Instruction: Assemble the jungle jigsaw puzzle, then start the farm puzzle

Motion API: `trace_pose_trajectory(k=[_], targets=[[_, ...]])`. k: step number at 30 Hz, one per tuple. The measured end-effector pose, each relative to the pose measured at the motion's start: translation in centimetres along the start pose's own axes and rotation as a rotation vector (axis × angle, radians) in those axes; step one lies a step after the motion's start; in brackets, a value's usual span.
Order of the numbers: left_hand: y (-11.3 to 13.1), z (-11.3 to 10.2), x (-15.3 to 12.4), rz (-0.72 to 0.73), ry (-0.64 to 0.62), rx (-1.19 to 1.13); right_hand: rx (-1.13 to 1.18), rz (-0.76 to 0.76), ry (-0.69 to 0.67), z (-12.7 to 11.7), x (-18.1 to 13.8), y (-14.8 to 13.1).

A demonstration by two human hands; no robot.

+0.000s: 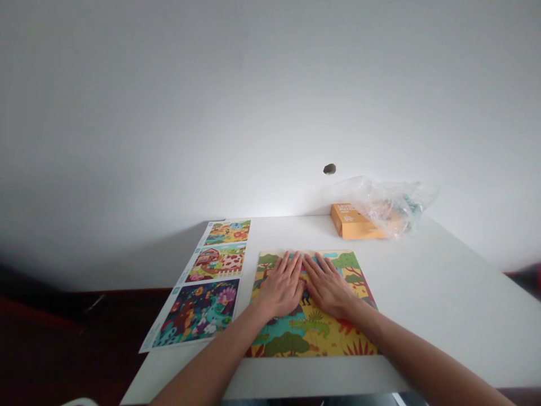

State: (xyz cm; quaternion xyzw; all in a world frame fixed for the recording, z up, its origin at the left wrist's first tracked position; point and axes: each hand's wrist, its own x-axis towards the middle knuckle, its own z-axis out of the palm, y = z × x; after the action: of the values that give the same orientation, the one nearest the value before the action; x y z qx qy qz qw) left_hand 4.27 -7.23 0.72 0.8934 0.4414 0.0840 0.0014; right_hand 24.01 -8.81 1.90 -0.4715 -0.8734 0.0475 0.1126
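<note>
A colourful jigsaw puzzle (313,332) with trees, a crocodile and other animals lies flat on the white table, its picture looking whole where it shows. My left hand (282,286) rests palm down on its upper middle, fingers stretched toward the far edge. Beside it, my right hand (327,286) presses flat in the same way, and the two hands nearly meet at the fingertips and thumbs. Both are open and hold nothing. The part of the picture beneath the hands and forearms is hidden.
Left of the puzzle lies a printed sheet (243,287) with three pictures, reaching the table's left edge. At the back right, an orange puzzle box (361,230) sits partly under a clear plastic bag (391,203). A wall (270,113) with a small hole (329,168) rises behind the table (443,304).
</note>
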Motion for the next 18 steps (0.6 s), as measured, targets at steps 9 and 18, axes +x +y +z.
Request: trace_pose_trajectory(k=[9,18], targets=[[-0.5,-1.5,-2.3,0.036,-0.060,-0.039,0.053,0.044,-0.053,-0.2,-0.8,2.0],[-0.4,-2.1,-2.6,0.000,-0.078,-0.047,0.361,0.336,0.231,0.0,-3.3,7.1]])
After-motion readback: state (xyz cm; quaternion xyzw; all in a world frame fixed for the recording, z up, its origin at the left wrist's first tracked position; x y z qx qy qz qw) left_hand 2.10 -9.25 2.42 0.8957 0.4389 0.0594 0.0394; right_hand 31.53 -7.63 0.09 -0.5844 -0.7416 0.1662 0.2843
